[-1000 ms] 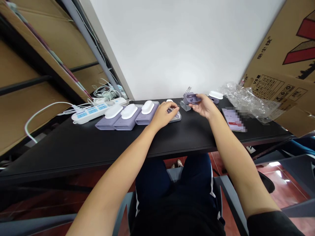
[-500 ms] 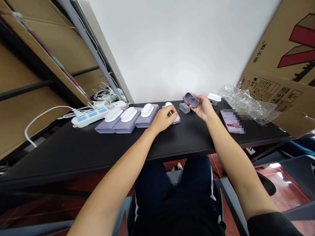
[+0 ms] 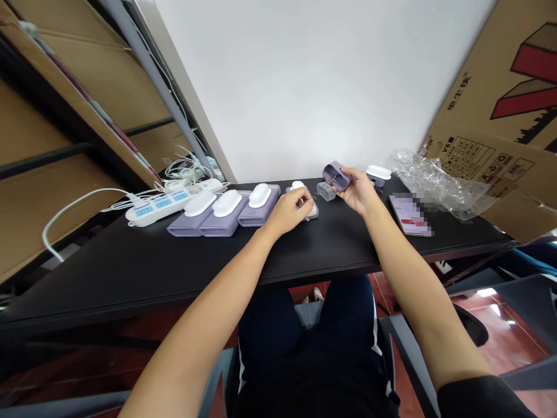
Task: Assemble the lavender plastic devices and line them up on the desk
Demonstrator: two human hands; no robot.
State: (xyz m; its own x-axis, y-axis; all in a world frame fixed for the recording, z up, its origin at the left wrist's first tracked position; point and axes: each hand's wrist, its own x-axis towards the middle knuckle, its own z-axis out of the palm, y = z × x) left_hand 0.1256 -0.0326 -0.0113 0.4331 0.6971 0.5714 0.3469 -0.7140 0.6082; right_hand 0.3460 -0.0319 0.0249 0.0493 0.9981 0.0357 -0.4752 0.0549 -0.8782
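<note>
Tilted higher since earlier: purple shell (image 3: pixel 336 175), pinched in my right hand (image 3: pixel 359 190).
Left hand (image 3: pixel 289 211) curled, fingertips on grey tray (image 3: pixel 314 211), black table (image 3: pixel 130 261).

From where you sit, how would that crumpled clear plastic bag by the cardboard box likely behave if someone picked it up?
The clear plastic bag is thin, crumpled film, so it would probably be very light and floppy. Its glossy wrinkles suggest it may slip and slump rather than hold shape.

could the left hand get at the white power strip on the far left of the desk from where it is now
Probably yes. The left hand rests on a lilac tray, and between it and the power strip lie only three low lilac cases on the desk; it could pass over them.
</note>
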